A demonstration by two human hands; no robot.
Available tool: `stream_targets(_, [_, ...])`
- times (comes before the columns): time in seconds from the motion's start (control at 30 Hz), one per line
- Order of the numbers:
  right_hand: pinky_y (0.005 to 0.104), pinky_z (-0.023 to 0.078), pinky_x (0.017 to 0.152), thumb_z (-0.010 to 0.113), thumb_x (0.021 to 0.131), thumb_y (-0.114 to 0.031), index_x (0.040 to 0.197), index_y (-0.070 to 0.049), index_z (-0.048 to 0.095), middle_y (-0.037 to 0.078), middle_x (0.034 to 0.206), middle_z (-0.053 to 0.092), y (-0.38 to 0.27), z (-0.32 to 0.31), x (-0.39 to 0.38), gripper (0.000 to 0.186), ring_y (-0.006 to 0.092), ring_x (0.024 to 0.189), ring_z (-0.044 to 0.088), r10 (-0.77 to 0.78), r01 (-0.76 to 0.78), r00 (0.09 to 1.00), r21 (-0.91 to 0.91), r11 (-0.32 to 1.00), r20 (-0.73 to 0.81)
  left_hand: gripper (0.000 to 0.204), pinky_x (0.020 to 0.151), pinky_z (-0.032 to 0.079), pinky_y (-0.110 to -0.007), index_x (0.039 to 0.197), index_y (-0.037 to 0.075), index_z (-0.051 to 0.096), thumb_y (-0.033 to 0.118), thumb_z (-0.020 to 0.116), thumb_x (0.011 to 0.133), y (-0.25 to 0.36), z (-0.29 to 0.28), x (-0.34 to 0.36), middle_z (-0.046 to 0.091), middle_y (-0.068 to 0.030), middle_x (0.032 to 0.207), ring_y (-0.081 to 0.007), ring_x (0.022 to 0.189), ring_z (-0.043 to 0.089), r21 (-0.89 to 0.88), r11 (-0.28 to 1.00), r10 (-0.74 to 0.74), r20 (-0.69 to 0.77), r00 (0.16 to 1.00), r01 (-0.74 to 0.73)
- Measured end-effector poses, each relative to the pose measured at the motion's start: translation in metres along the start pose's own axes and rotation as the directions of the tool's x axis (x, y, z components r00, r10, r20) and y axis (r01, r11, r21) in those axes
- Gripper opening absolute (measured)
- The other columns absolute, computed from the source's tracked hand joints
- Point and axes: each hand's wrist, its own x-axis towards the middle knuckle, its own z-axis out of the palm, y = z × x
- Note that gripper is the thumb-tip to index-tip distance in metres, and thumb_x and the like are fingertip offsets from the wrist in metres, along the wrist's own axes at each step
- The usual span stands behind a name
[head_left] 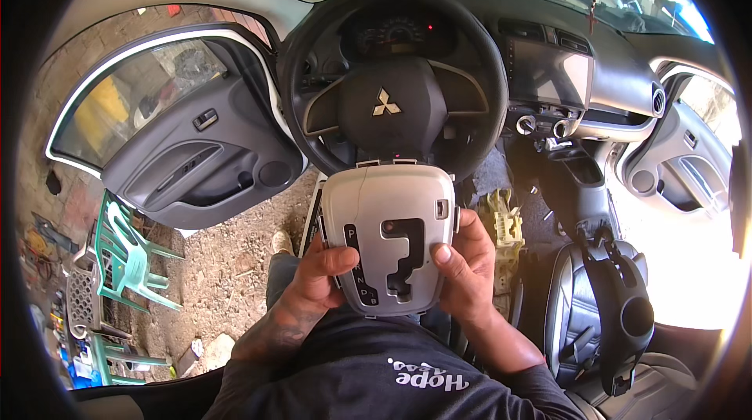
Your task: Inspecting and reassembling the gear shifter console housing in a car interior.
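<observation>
I counted one panel [372, 248] between two hands, one steering wheel [390, 99] behind it, two car doors, one [211, 146] swung out on the left and the other [677, 157] on the right, two knobs [526, 124] under one glossy screen [552, 71], and at least two green chairs [131, 246] outside.

The chairs were smooth plastic with thin slats, standing on rough, stony ground [223, 267]. The wheel was dark and round, with pale trim on its spokes and a metal emblem at the hub. A yellowish bracket [501, 224], ribbed and angular, lay on the floor to the right. Beyond it, a long black console [624, 314] with a round cup hole rested across a stitched, shiny black seat [565, 326].

The panel was up above the person's lap, facing them, overlapping the bottom of the wheel from my view. The left grip [323, 271] was closed around its left edge and the right grip [468, 267] around its right, thumbs on the face. It was satin silver with rounded corners, a stepped slot, a small square opening and a black lettered strip. A thin dark line ran down its upper left; crack or thread, I couldn't tell.
</observation>
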Motion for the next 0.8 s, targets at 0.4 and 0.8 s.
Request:
stream_targets(0.4, [0.0343, 0.046, 0.096, 0.066, 0.089, -0.004, 0.118, -0.002, 0.048, 0.01, 0.112, 0.062, 0.006, -0.002, -0.01, 0.034, 0.0175, 0.108, 0.06, -0.043, 0.042, 0.995, -0.009, 0.999, -0.086, 0.073, 0.092, 0.054, -0.036, 0.139, 0.001, 0.044, 0.02, 0.075, 0.076, 0.002, 0.006, 0.003, 0.062, -0.0119, 0.122, -0.0218, 0.11, 0.063, 0.077, 0.997, -0.007, -0.035, 0.999, 0.009])
stream_targets(0.8, [0.0334, 0.044, 0.098, 0.064, 0.092, -0.013, 0.13, 0.001, 0.041, 0.012, 0.119, 0.058, 0.0, -0.025, -0.02, 0.046, 0.0169, 0.11, 0.057, -0.17, 0.136, 0.962, -0.165, 0.977, -0.213, 0.072, 0.093, 0.051, -0.033, 0.139, 0.001, 0.043, 0.018, 0.075, 0.077, -0.017, 0.016, 0.042, 0.061, -0.0103, 0.123, -0.0182, 0.111, 0.061, 0.139, 0.988, -0.073, 0.07, 0.995, 0.063])
